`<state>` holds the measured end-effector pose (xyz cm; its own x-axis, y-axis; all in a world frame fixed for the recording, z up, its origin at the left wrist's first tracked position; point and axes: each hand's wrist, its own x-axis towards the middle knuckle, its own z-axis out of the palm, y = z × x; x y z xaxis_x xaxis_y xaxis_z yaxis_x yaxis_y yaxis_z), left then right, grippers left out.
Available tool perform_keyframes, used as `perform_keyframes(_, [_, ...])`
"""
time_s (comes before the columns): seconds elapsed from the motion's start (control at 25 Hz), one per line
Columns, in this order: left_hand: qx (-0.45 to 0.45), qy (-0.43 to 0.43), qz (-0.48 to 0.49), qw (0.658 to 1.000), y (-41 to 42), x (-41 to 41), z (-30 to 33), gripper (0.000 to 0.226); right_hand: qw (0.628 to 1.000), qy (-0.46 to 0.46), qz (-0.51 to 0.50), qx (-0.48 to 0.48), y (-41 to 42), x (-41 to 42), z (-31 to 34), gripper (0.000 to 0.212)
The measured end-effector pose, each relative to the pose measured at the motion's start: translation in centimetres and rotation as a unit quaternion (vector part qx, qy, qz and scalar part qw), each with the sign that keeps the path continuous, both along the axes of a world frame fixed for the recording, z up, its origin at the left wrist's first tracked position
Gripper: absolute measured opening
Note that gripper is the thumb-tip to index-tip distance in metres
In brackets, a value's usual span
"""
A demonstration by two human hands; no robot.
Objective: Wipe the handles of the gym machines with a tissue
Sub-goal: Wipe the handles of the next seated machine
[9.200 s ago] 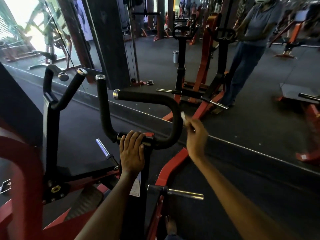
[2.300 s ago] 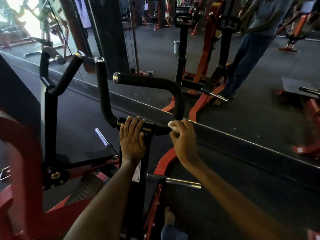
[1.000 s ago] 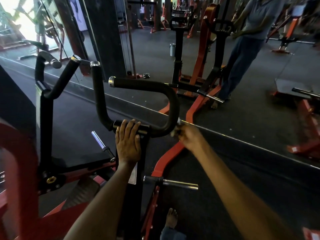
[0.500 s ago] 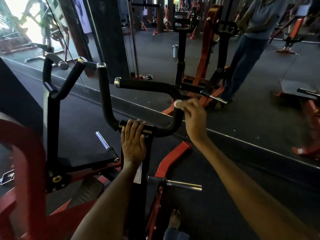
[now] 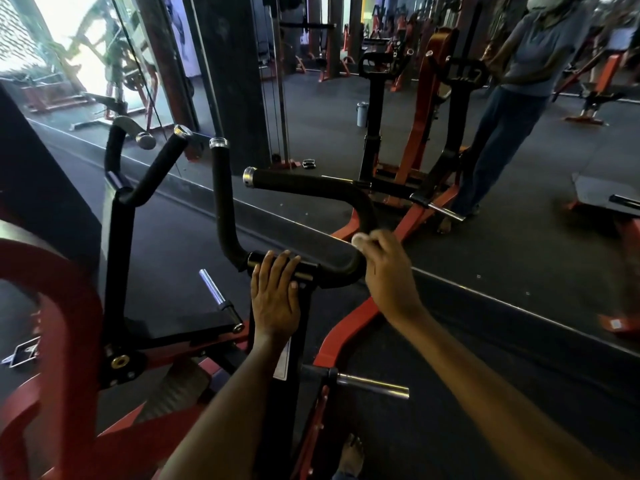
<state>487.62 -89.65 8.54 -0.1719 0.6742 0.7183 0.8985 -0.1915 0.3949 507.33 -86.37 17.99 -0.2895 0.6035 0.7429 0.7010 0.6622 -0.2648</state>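
Tissue [image 5: 358, 239], small white wad, sits pinched at the right hand [image 5: 389, 271] fingertips, pressed on the outer bend of the black foam-wrapped handle [image 5: 360, 216], likely to rub that curve. Left hand [image 5: 275, 296] lies flat, fingers together and fairly straight over the lower bar, apparently steadying it. Beyond the fingers: chrome end cap [image 5: 248, 176], red steel frame [image 5: 349, 327], mirror wall.

Tissue [image 5: 360, 239]: mostly hidden inside the right hand [image 5: 389, 271]; only a small white wad shows at the fingertips, blurred.
Handle [image 5: 363, 216]: its right bend partly covered by that hand.
Left hand [image 5: 275, 296]: palm side unseen.
Both forearms: cut off by the lower edge.
Mirror reflection of a standing person [image 5: 512, 98]: head cropped at the top edge.
Bare foot [image 5: 350, 455]: partly cut off below.
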Motion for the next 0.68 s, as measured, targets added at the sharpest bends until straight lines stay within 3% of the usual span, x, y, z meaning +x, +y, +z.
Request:
perform_keyframes(0.12, [0.003,0.002,0.001,1.0,-0.1,0.0,0.0,0.042,0.991,-0.011,0.046,-0.122,-2.3,-1.3,-0.8,0.019])
perform_keyframes(0.28, [0.01,-0.002,-0.002,1.0,-0.2,0.1,0.2,0.042,0.998,0.015,-0.006,-0.061,-0.2,-1.5,2.1,0.017])
perform_keyframes(0.36, [0.008,0.001,0.0,1.0,-0.1,0.1,0.1,0.042,0.996,-0.056,-0.019,-0.07,-0.7,-1.7,0.9,0.018])
perform_keyframes(0.44, [0.006,0.003,0.002,1.0,0.0,0.0,0.1,0.042,0.989,-0.098,0.037,-0.101,-2.9,-2.4,-1.7,0.022])
perform_keyframes(0.52, [0.003,0.004,0.0,1.0,0.0,-0.1,-0.1,0.043,0.988,-0.03,0.083,-0.123,-4.1,-2.0,-2.2,0.02])
perform_keyframes(0.68, [0.001,0.004,0.003,1.0,0.0,0.0,-0.1,0.044,0.994,0.109,0.012,-0.019,0.8,-1.2,2.8,0.022])
